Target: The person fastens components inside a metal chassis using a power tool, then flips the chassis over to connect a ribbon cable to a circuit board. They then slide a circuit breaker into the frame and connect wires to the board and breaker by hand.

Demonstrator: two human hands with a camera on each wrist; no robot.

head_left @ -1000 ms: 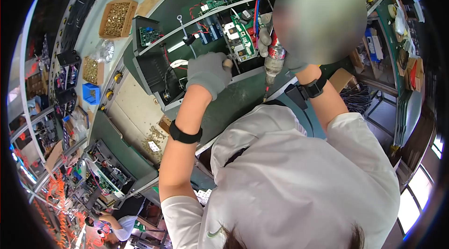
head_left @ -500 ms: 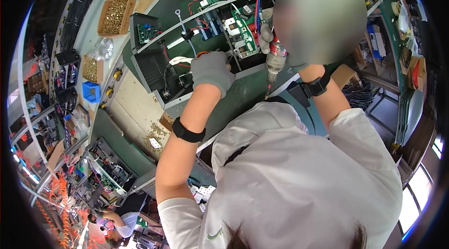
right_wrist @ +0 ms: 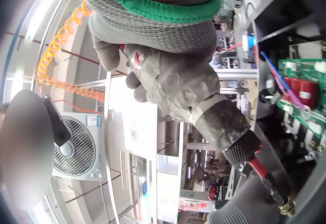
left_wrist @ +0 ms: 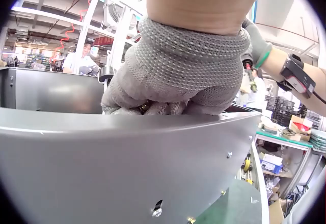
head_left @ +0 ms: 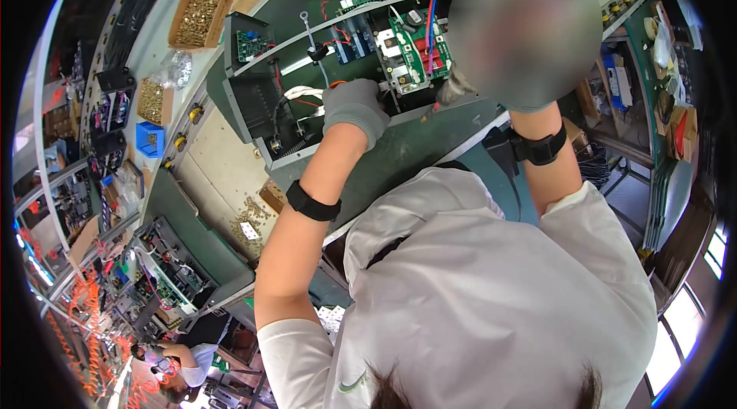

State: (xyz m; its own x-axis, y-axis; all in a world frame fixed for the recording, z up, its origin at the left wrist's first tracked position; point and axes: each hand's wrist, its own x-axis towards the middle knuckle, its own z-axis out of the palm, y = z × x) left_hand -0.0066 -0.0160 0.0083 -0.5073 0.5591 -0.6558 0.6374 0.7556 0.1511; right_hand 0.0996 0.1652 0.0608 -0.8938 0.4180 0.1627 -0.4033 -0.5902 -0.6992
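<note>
A dark metal equipment case (head_left: pixel 257 117) holds a green circuit board (head_left: pixel 407 63) with red parts. My gloved left hand (head_left: pixel 355 105) reaches over its near wall, fingers curled down inside. In the left wrist view, a brass-coloured bit shows by the fingers of the left hand (left_wrist: pixel 173 76); most of what they touch is hidden behind the wall (left_wrist: pixel 127 163). My gloved right hand (right_wrist: pixel 158 35) grips a tape-wrapped power screwdriver (right_wrist: pixel 178 86). A brass-coloured fastener (right_wrist: pixel 288 207) sits at its bit's tip, close to the case. White cables (head_left: pixel 303 92) lie beside my left hand.
Cardboard boxes of brass fasteners (head_left: pixel 201 17) and a blue bin (head_left: pixel 150 140) stand on the left. Loose fasteners (head_left: pixel 249 217) lie on the near bench. A ring-ended cable (head_left: pixel 305 21) sticks up from the case. Another person (head_left: pixel 180 363) works at the lower left.
The screwdriver has swung from pointing down toward my body to pointing left, its tip now over the case's near edge. My left hand stays inside the near wall, shifted slightly right.
</note>
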